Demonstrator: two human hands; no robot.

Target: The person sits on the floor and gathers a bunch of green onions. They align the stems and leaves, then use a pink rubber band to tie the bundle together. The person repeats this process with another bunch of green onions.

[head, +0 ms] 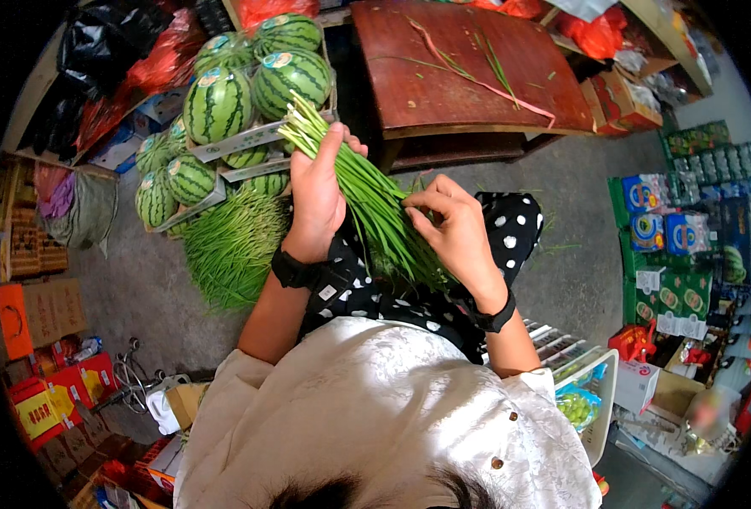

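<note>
My left hand (319, 191) is closed round a bunch of long green stalks, garlic chives by their look (375, 197), near their pale cut ends. The green leaves slant down to the right over my lap. At the bunch's right side, the thumb and fingertips of my right hand (455, 223) come together at the leaves; whether they pinch one is hard to tell. A large heap of similar chives (238, 245) lies on the floor to the left. On the red-brown wooden table (477, 63) ahead lie a pink strip (471, 77) and a few loose green leaves.
Watermelons (218, 105) in stacked cartons stand at the front left, beside the chive heap. A white plastic basket (604, 407) with bagged green fruit is close on my right. Packs of goods (668, 232) line the right side; red boxes (63, 394) and a metal wheeled frame (135, 375) stand lower left.
</note>
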